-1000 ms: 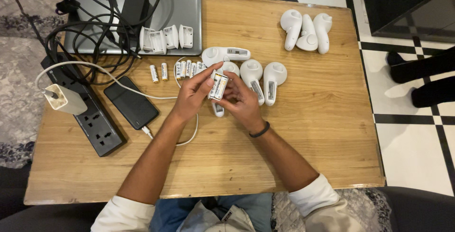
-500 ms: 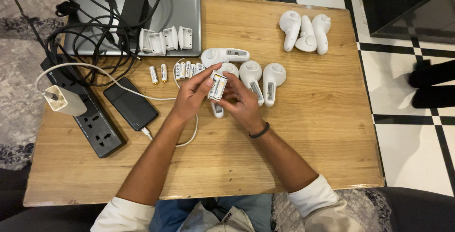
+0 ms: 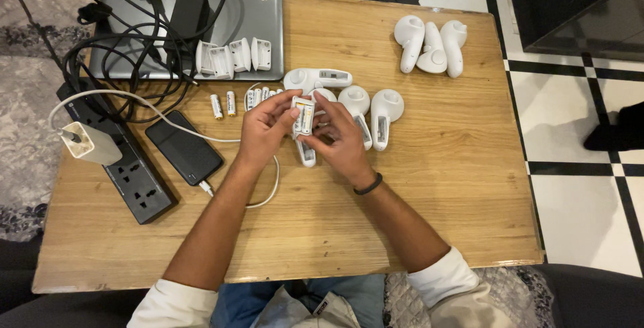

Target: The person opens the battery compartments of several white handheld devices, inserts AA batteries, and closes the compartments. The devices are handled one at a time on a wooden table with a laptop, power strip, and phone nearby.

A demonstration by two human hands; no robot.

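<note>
Both hands pinch a small white battery holder just above the wooden surface [image 3: 416, 187].

The left hand [image 3: 263, 130] and right hand [image 3: 339, 141] close fingertips on the battery holder [image 3: 302, 115], open face up (two cells seated side by side), near loose batteries [image 3: 223, 104] and white controllers [image 3: 376, 110].

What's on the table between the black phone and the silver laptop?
In the head view, loose white batteries, a white cable and tangled black cords lie between the black phone and the silver laptop.
</note>
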